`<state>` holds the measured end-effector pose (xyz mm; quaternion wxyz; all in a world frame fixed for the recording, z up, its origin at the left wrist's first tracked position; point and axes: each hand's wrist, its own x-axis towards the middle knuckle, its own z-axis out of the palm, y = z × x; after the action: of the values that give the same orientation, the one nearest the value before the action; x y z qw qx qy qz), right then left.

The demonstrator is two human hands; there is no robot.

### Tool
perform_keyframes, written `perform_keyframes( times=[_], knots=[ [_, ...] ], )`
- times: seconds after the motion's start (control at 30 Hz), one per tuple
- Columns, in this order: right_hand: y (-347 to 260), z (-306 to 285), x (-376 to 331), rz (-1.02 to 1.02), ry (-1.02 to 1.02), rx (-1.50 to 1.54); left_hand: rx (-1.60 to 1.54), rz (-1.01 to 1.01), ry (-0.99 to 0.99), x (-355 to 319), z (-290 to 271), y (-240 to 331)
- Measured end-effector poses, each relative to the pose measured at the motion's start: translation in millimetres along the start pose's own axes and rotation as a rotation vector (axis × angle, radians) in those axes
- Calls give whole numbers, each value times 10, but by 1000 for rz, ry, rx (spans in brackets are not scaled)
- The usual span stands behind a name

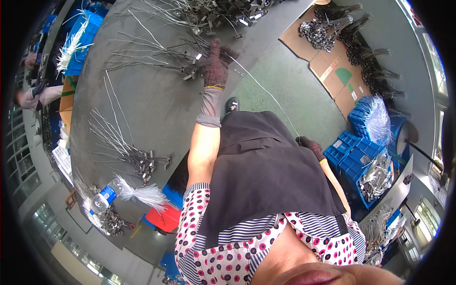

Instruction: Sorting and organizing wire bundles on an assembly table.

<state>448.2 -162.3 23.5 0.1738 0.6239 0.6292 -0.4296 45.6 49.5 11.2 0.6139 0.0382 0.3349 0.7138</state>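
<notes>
My left hand [215, 66], in a dark red knit glove with a grey sleeve cover, rests on the grey table [156, 109] beside a fan of thin wires with metal clips [187, 71]. It pinches one end of a long thin wire [266, 90]. That wire stretches across the gap to my right hand [309, 145], also gloved, which is closed on the other end low beside my black apron [266, 175].
More clip-ended wire bundles lie at the table's far end [223, 14] and near edge [128, 152], with a plastic water bottle [105, 195]. Blue crates [361, 156] of parts and cardboard [332, 66] with wire bunches are on the green floor. Another person [35, 97] sits far left.
</notes>
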Motion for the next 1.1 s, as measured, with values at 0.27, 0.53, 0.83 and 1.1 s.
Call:
perform_keyframes(
  times=[0.27, 0.53, 0.83, 1.1],
  knots=[
    [-479, 13, 831, -344, 233, -32, 436, -189, -9, -535, -137, -263],
    [-1769, -700, 910, -891, 457, -266, 260, 8, 152, -381, -202, 66],
    [-1800, -467, 896, -382, -105, 738, 232, 104, 247, -278, -168, 622],
    [-1788, -479, 1448, -294, 10, 755, 712, 76, 132, -268, -327, 1075]
  ],
)
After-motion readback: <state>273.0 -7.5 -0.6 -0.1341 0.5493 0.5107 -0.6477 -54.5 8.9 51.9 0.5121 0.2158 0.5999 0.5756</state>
